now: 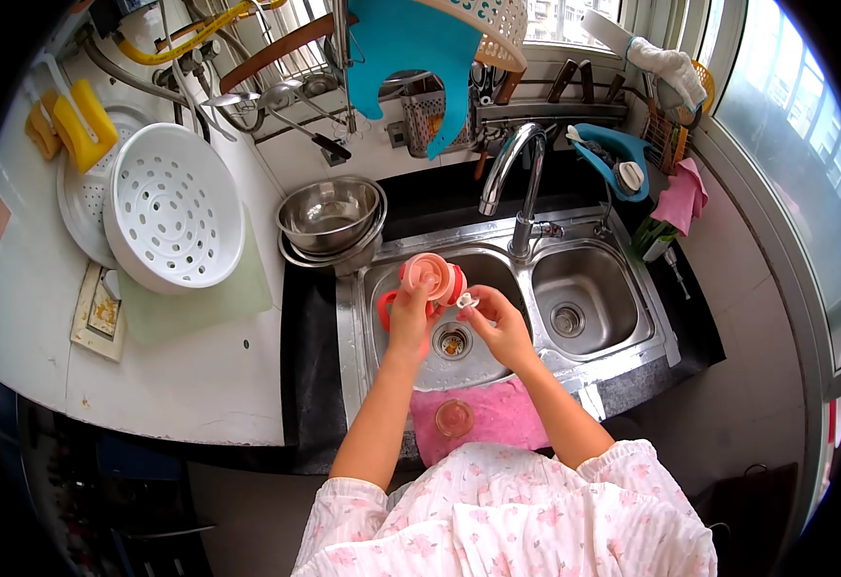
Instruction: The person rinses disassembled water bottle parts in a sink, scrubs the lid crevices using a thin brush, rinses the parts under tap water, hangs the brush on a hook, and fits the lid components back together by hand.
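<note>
Over the left basin of the steel sink (353,332), my left hand (408,322) is closed on a coral-pink round cup lid (426,272) with red parts around it. A red curved piece like a handle (385,308) shows beside that hand. My right hand (504,337) pinches a small white piece (467,301), perhaps a valve or straw fitting, close to the lid's right side. On the pink cloth (512,409) at the sink's front edge lies a small round translucent cap (454,417).
A chrome faucet (526,192) stands behind the basins. Stacked steel bowls (331,216) sit to the left of the sink. A white colander (173,207) leans against the wall farther left. Knives (562,82) hang in a rack at the back, near a blue holder (615,159).
</note>
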`<state>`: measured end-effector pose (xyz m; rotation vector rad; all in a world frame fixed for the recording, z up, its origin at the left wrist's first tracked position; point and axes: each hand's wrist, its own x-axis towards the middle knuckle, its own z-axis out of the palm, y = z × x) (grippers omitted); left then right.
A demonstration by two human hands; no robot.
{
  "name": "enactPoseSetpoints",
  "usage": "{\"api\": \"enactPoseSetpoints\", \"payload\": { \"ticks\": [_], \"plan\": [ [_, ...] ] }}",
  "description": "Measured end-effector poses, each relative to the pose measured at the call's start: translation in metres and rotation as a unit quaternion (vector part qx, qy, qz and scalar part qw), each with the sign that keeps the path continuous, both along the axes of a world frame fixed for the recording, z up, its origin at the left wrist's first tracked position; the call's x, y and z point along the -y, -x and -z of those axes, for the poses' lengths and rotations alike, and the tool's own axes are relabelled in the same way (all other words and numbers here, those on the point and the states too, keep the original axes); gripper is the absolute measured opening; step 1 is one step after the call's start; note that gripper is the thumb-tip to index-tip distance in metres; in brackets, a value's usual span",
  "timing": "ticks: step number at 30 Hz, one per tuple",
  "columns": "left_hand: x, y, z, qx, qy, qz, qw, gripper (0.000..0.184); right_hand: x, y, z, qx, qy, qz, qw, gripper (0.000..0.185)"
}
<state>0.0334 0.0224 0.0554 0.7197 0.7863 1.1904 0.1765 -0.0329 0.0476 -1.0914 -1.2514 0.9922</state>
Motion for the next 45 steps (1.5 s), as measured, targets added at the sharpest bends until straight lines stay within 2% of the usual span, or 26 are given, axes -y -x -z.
{"api": "enactPoseSetpoints", "payload": {
  "ticks": [2, 3, 5, 7, 9, 11, 14, 16, 23, 26, 29, 34, 41, 45],
  "plan": [
    [-0.003, 0.001, 0.009, -0.012, -0.011, 0.009, 1.0, 0.032, -0.003, -0.002, -0.007, 0.02, -0.002, -0.023, 1.0, 0.032],
    [-0.006, 0.0, 0.014, -0.055, -0.041, 0.004, 0.998, 0.032, -0.004, 0.0, -0.011, 0.02, -0.002, -0.023, 1.0, 0.032],
    [-0.007, 0.0, 0.026, -0.098, -0.072, 0.0, 0.993, 0.033, -0.005, 0.003, -0.019, 0.072, -0.055, -0.01, 0.996, 0.029],
    [0.003, -0.004, 0.012, -0.082, -0.081, 0.042, 0.992, 0.041, -0.01, 0.005, -0.015, 0.061, -0.062, -0.019, 0.996, 0.028],
    [0.006, -0.004, 0.01, -0.064, -0.069, 0.047, 0.995, 0.039, -0.012, 0.004, -0.018, 0.049, -0.069, -0.028, 0.996, 0.026],
    [0.008, -0.003, 0.005, -0.045, -0.057, 0.051, 0.996, 0.039, -0.008, 0.0, -0.03, 0.108, -0.053, -0.037, 0.992, 0.025],
    [0.009, 0.002, -0.004, 0.023, -0.094, 0.101, 0.99, 0.035, -0.009, -0.004, -0.028, 0.128, -0.046, -0.032, 0.99, 0.024],
    [0.009, 0.004, -0.002, 0.07, -0.05, 0.094, 0.992, 0.037, -0.008, -0.004, -0.034, 0.143, -0.065, -0.028, 0.987, 0.024],
    [0.002, 0.004, 0.013, 0.032, -0.056, 0.052, 0.997, 0.032, -0.012, -0.015, -0.036, 0.253, -0.145, -0.06, 0.955, 0.022],
    [-0.001, 0.005, 0.014, 0.031, -0.054, 0.066, 0.996, 0.028, -0.009, -0.013, -0.039, 0.188, -0.073, -0.048, 0.978, 0.021],
    [-0.001, 0.005, 0.011, 0.008, -0.053, 0.065, 0.996, 0.029, -0.01, -0.015, -0.044, 0.205, -0.058, -0.06, 0.975, 0.021],
    [0.003, 0.003, -0.006, -0.098, -0.123, 0.06, 0.986, 0.03, -0.009, -0.016, -0.047, 0.181, -0.025, -0.061, 0.981, 0.018],
    [0.002, 0.006, -0.005, -0.074, -0.111, 0.07, 0.989, 0.031, -0.019, -0.017, -0.023, 0.038, -0.013, -0.107, 0.993, 0.016],
    [0.004, 0.009, 0.002, -0.099, -0.123, 0.071, 0.985, 0.031, -0.018, -0.014, -0.026, 0.051, 0.006, -0.111, 0.992, 0.016]
  ]
}}
